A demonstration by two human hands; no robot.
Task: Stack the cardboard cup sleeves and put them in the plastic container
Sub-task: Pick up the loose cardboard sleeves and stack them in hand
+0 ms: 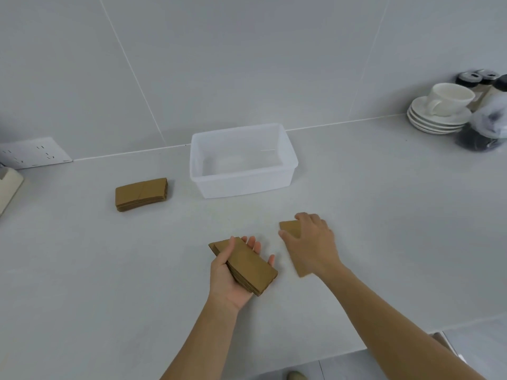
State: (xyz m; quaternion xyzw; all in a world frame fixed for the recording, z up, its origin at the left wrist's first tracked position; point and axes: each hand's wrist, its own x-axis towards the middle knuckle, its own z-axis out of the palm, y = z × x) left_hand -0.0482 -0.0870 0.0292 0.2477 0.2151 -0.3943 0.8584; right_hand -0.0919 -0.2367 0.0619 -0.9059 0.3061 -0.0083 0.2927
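My left hand (229, 278) lies palm up just above the counter and grips a stack of flat brown cardboard cup sleeves (251, 266). To its right, my right hand (311, 244) presses down on a single flat sleeve (291, 228) that lies on the counter, fingers curled over its edges; most of that sleeve is hidden under the hand. Another neat stack of sleeves (141, 193) rests on the counter at the left. The clear plastic container (288, 150) stands open behind the hands, near the wall, with nothing visible inside.
A white cup on stacked saucers (439, 112) and dark-lidded jars (478, 78) crowd the back right corner. A wall socket plate (34, 152) and a cream appliance (8, 187) are at the left edge. The counter's front edge (384, 345) runs at lower right.
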